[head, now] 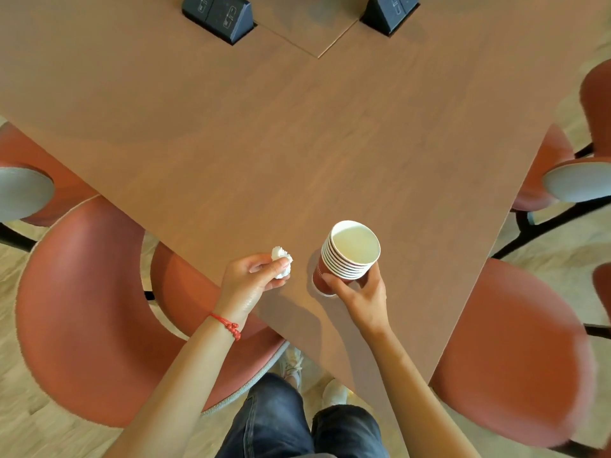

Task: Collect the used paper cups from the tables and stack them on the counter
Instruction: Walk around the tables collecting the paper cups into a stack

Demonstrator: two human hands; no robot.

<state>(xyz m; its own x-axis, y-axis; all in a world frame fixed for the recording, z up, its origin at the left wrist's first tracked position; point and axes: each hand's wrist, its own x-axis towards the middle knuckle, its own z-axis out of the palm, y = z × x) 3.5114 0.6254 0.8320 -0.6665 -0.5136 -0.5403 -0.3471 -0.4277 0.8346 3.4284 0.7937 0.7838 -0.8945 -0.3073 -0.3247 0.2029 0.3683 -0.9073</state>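
Note:
A stack of several red paper cups [350,252] with white rims and pale insides stands near the front corner of the brown wooden table [297,143]. My right hand [358,292] wraps around the lower part of the stack, thumb on the left side and fingers on the right. To its left, my left hand [254,276] pinches a crumpled white tissue [282,262] between thumb and fingers, just above the table's edge. A red string bracelet circles my left wrist.
Two black power socket boxes [218,14] [390,11] sit at the far side of the table. Terracotta chairs [89,309] [515,352] stand close on the left and right of the corner, with more chairs farther out. My legs and shoes show below.

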